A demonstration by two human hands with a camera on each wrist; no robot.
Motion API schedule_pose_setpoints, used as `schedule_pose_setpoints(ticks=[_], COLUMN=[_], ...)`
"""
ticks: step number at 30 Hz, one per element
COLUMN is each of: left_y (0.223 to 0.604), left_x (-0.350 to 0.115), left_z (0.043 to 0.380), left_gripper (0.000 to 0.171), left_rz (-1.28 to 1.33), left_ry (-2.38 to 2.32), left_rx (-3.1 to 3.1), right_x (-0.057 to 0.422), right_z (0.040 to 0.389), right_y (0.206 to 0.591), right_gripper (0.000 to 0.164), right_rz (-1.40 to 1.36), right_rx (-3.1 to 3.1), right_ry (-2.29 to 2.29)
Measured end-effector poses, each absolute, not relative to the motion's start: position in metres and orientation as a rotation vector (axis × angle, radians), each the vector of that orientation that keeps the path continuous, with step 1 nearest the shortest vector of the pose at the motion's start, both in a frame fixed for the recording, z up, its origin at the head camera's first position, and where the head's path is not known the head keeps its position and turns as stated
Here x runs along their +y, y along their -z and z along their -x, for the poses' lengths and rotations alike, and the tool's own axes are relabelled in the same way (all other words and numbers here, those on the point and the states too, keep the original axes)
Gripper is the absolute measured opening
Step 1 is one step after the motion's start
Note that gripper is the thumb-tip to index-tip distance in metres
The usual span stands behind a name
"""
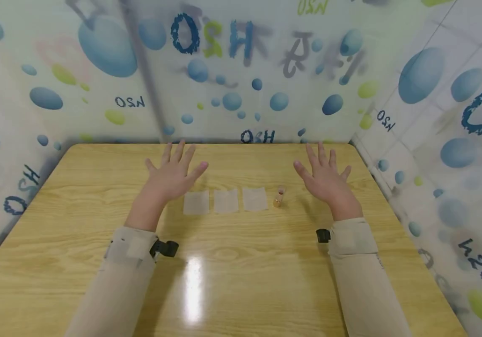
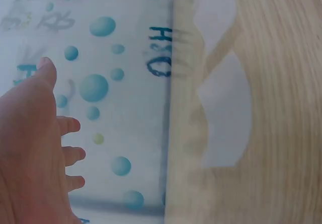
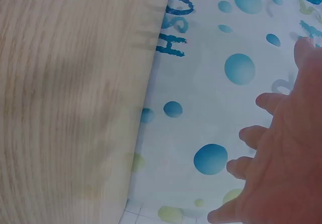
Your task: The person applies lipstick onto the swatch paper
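My left hand (image 1: pixel 170 177) is held above the table with its fingers straight and spread, holding nothing. Across from it, my right hand (image 1: pixel 326 183) is likewise spread and bare. Between the two hands, three thin whitish squares lie in a row: a left square (image 1: pixel 196 203), a middle square (image 1: pixel 226 201) and a right square (image 1: pixel 255 200). Just right of that row lies a tiny glass vial (image 1: pixel 279 197) with amber-coloured contents, nearest to my right hand. Two whitish squares also show in the left wrist view, one of them the lower square (image 2: pixel 229 116).
The wooden table (image 1: pixel 241 290) reaches back to a wall (image 1: pixel 232 84) covered with blue and green bubble prints. Another printed wall (image 1: pixel 447 187) runs along the right side. Dark wrist cameras stick out from both sleeves, such as the left camera (image 1: pixel 167 248).
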State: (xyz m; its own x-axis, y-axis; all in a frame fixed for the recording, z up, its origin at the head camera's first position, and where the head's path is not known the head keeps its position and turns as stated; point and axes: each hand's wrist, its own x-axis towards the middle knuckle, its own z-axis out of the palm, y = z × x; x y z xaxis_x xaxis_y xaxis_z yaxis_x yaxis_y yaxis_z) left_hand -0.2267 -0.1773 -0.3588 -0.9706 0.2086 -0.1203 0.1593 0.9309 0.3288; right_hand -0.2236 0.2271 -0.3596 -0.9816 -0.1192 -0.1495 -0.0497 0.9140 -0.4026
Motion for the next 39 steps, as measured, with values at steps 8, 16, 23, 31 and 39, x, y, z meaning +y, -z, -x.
schedule_pose_setpoints(ticks=[8,16,23,31,39], left_y=[0.342,0.351,0.383,0.398,0.403], left_x=[-0.131,-0.047,-0.006,0.006,0.012], left_z=[0.218,0.200,0.195,0.197,0.195], left_gripper=[0.088,0.065,0.044,0.036,0.030], left_rz=[-0.440,-0.762,-0.911,-0.895,-0.809], left_ry=[-0.484,-0.639,-0.797,-0.795,-0.870], left_rx=[2.951,2.950,2.984,3.034,3.032], right_x=[0.222,0.207,0.203,0.208,0.206], right_z=[0.213,0.199,0.202,0.213,0.220], right_y=[0.355,0.371,0.396,0.414,0.419], right_gripper=[0.084,0.074,0.060,0.048,0.059], right_rz=[0.293,0.345,0.300,0.261,0.296], right_rx=[2.724,2.579,2.549,2.461,2.452], right_ry=[0.692,0.784,0.950,1.032,1.044])
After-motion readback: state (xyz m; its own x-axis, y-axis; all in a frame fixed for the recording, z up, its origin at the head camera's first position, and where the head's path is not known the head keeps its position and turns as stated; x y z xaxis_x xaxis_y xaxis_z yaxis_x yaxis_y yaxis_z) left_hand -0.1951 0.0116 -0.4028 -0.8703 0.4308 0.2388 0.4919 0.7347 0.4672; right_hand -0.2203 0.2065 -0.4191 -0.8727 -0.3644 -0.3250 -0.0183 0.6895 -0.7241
